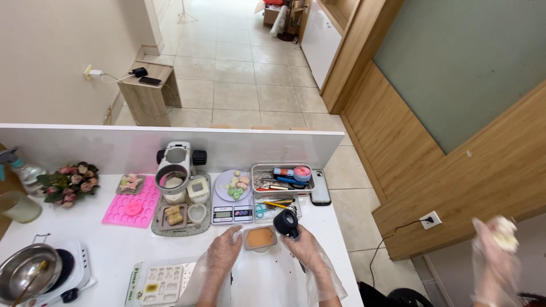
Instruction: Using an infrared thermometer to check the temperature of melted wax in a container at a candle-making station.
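At the far left of the white table (114,239) a metal bowl (25,273) sits on a small hotplate (71,273), with a bunch of pink flowers (71,183) farther back. A pink silicone mould (132,206) lies to the right of them, beside a grey tray (182,224) of little containers. Near the front edge lies a pale mould tray (162,282).

The left hand (222,253), gloved in clear plastic, reaches forward with its fingers loosely spread and bent, the fingertips at the left edge of a small square container of orange paste (260,239); it grips nothing that I can see. The container stands just near of a digital scale (232,213) bearing a plate of pastel balls (236,186).

The right hand (304,247), also gloved, is closed around a black cylindrical tool (286,223), held upright just right of the container. Behind it sit a metal tin of tools (281,179) and a phone (320,187).

At the far right another person's gloved hand (496,250), blurred, holds a pale lump (505,233).
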